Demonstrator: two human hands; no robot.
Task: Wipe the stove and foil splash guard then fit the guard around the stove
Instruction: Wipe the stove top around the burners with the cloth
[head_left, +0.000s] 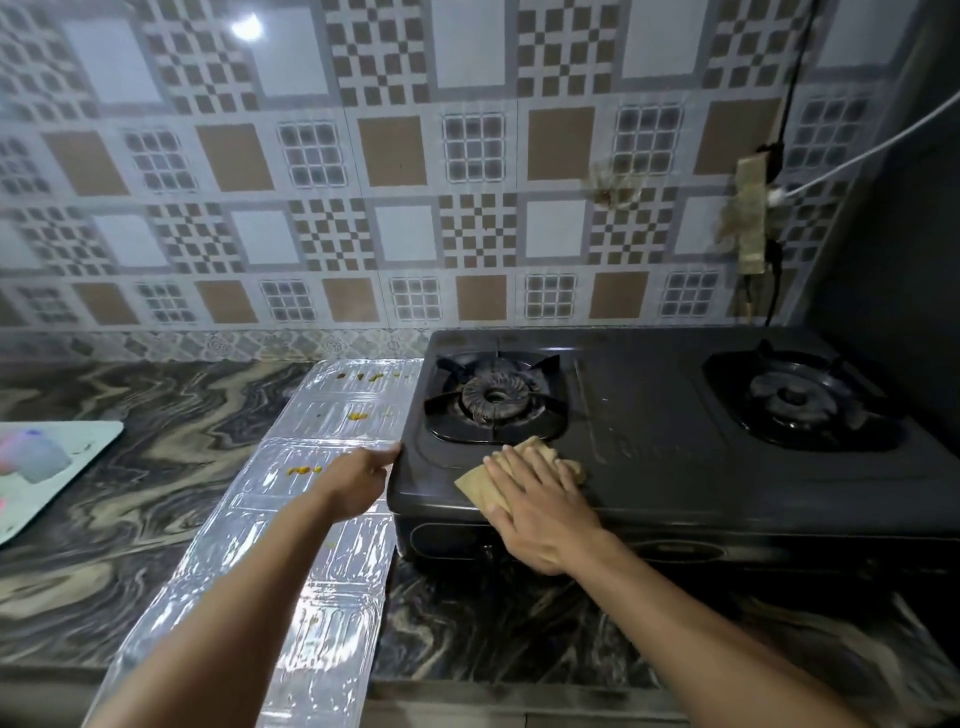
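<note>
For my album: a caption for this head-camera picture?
Right hand presses a tan cloth on the stove, left hand at its corner; spattered foil guard lies flat alongside.

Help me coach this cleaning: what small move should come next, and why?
Probably slide the cloth rightward across the stove top. The right hand presses it flat near the left burner, the left hand touches the stove's corner, and faint streaks show across the middle.

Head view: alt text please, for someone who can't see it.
The right hand presses a tan cloth flat on the front left of the black two-burner stove, while the left hand touches its left front corner. The foil splash guard lies flat on the marbled counter left of the stove, spotted with yellow residue.
</note>
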